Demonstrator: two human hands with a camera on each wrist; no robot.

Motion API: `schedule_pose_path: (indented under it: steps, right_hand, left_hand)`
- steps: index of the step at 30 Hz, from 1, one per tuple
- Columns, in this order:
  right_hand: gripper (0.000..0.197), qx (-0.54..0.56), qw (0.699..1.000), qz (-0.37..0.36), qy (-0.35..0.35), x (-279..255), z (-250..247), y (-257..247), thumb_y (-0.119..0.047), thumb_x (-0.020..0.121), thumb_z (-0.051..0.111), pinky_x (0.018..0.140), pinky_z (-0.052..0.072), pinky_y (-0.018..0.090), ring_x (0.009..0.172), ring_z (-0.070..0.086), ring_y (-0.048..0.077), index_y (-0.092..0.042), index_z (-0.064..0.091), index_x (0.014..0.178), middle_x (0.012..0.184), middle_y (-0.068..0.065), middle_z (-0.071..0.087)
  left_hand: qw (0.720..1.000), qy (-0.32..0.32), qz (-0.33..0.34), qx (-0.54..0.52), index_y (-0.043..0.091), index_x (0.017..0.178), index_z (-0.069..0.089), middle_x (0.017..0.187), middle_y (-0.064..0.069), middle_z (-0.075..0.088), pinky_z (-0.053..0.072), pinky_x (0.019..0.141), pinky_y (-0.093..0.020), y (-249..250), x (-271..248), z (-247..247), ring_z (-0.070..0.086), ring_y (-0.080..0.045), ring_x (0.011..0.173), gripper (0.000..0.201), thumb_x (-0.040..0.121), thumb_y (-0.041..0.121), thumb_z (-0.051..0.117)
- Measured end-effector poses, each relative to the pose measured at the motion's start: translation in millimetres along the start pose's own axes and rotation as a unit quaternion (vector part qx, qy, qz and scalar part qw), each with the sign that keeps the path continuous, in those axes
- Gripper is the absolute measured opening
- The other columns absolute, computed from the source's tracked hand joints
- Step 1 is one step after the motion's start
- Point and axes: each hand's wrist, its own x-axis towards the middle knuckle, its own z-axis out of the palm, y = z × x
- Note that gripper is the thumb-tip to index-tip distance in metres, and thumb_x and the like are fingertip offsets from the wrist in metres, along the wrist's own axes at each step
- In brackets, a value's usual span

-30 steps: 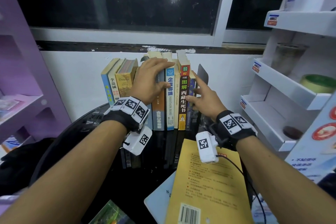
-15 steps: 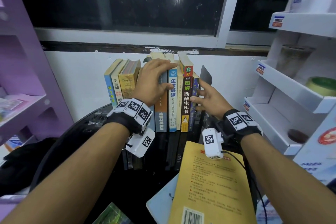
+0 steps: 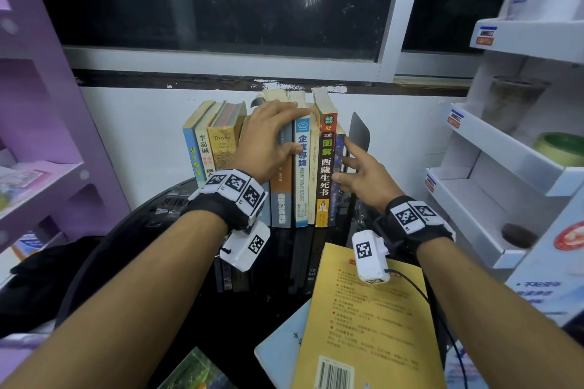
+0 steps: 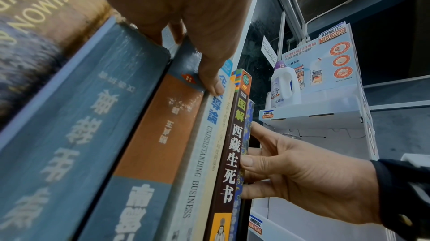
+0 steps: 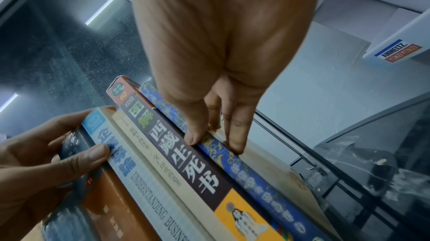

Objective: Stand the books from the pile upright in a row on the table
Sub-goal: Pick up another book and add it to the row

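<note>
From the head: a row of books (image 3: 303,167) standing up at the back of the dark counter (image 3: 177,262), close to the wall. Left hand (image 3: 268,142) on the middle of the row, fingers bent over the top of the orange book (image 3: 281,199), thumb on the front. Right hand (image 3: 363,177) at the right end, pinching the blue patterned book (image 3: 338,148), the last one in the row, just beside a black bookend (image 3: 360,136). Nearer, a yellow book (image 3: 363,325) lying flat on a pale blue book (image 3: 281,354). From the left wrist: left hand (image 4: 186,5) holding the top of the orange book (image 4: 158,134), thumb tip down on its edge. Right hand (image 4: 314,180) with thumb on the spine of the blue patterned book (image 4: 250,114). White shelf (image 4: 314,109) behind. From the right wrist: right hand (image 5: 221,33) with thumb on the spine of the blue patterned book (image 5: 244,171) and fingers on its side. Left hand (image 5: 35,153) curled round the top of the orange book (image 5: 111,199).
</note>
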Motion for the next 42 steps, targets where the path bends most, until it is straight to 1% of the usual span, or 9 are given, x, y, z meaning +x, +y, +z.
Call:
schedule_pose_path:
  steps: [7, 12, 18, 20, 24, 28, 33, 36, 42]
  right_hand:
    - [0.08, -0.037, 0.999, 0.0, 0.017, -5, 0, -3, -0.004, 0.092, 0.061, 0.085, 0.059, 0.04, 0.107, 0.066, 0.017, -0.044, 0.023, 0.151, 0.135, 0.005, 0.06]
    - [0.08, -0.058, 0.998, -0.004, 0.022, -9, 4, -7, -0.001, 0.093, 0.06, 0.059, 0.053, 0.011, 0.081, 0.066, -0.004, -0.037, 0.021, 0.153, 0.125, -0.007, 0.057]
    - [0.077, -0.078, 0.996, 0.009, 0.038, -10, 7, -13, 0.0, 0.091, 0.062, 0.055, 0.05, 0.007, 0.08, 0.064, -0.001, -0.031, 0.026, 0.151, 0.135, 0.008, 0.058]
    - [0.073, -0.094, 0.994, 0.015, 0.045, -13, 5, -15, -0.003, 0.091, 0.064, 0.061, 0.05, 0.01, 0.088, 0.063, 0.005, -0.029, 0.029, 0.15, 0.137, 0.008, 0.057]
    - [0.071, -0.122, 0.991, 0.032, 0.042, -22, 3, -19, -0.016, 0.091, 0.067, 0.091, 0.05, 0.034, 0.119, 0.06, 0.025, -0.026, 0.03, 0.15, 0.145, 0.01, 0.05]
    - [0.067, -0.141, 0.988, 0.05, 0.043, -35, 1, -23, -0.02, 0.091, 0.067, 0.091, 0.047, 0.03, 0.118, 0.061, 0.024, -0.022, 0.034, 0.149, 0.146, 0.01, 0.049]
    - [0.061, -0.198, 0.978, 0.061, 0.03, -56, 2, -32, -0.02, 0.092, 0.066, 0.102, 0.04, 0.032, 0.133, 0.048, 0.023, -0.02, 0.038, 0.146, 0.148, 0.011, 0.047]
    - [0.06, -0.211, 0.975, 0.06, 0.026, -69, 3, -37, -0.022, 0.092, 0.066, 0.099, 0.04, 0.03, 0.132, 0.049, 0.023, -0.019, 0.039, 0.146, 0.149, 0.009, 0.046]
    - [0.056, -0.235, 0.971, 0.048, -0.01, -97, 12, -48, -0.023, 0.09, 0.067, 0.097, 0.046, 0.033, 0.124, 0.054, 0.022, -0.019, 0.046, 0.141, 0.142, 0.006, 0.054]
  left_hand:
    - [1.0, 0.001, 0.006, 0.007, 0.024, 0.133, 0.055, 0.135, 0.001, 0.052, 0.031, 0.111, -0.038, 0, -2, 0, 0.039, -0.016, 0.129, 0.061, 0.076, 0.017, 0.077]
    - [1.0, -0.01, -0.001, 0.018, 0.024, 0.133, 0.053, 0.136, 0.0, 0.048, 0.029, 0.111, -0.035, 1, -1, 0, 0.037, -0.016, 0.13, 0.061, 0.077, 0.019, 0.076]
    - [0.999, -0.029, -0.01, 0.043, 0.025, 0.137, 0.049, 0.141, 0.001, 0.043, 0.024, 0.113, -0.033, 5, -5, -8, 0.032, -0.016, 0.135, 0.062, 0.08, 0.022, 0.074]
    - [0.998, -0.021, -0.002, 0.055, 0.025, 0.136, 0.049, 0.141, 0.0, 0.044, 0.027, 0.114, -0.037, 6, -10, -13, 0.033, -0.017, 0.134, 0.059, 0.081, 0.023, 0.072]
    - [0.998, 0.004, 0.004, 0.07, 0.026, 0.133, 0.051, 0.139, -0.001, 0.045, 0.032, 0.111, -0.046, 9, -25, -18, 0.037, -0.02, 0.133, 0.054, 0.083, 0.021, 0.068]
    - [0.998, 0.013, 0.002, 0.062, 0.027, 0.13, 0.053, 0.14, -0.001, 0.044, 0.032, 0.111, -0.046, 13, -41, -22, 0.037, -0.021, 0.133, 0.05, 0.083, 0.019, 0.066]
    - [0.998, -0.009, -0.008, 0.058, 0.026, 0.128, 0.055, 0.138, -0.002, 0.046, 0.036, 0.107, -0.048, 20, -63, -27, 0.041, -0.022, 0.13, 0.047, 0.082, 0.02, 0.067]
    - [0.997, -0.05, -0.013, 0.05, 0.024, 0.127, 0.056, 0.136, -0.002, 0.047, 0.037, 0.104, -0.051, 24, -78, -32, 0.044, -0.023, 0.127, 0.044, 0.084, 0.021, 0.067]
    - [0.982, -0.176, -0.053, 0.045, 0.025, 0.128, 0.055, 0.135, -0.003, 0.048, 0.032, 0.108, -0.037, 34, -113, -47, 0.041, -0.021, 0.129, 0.04, 0.089, 0.025, 0.065]
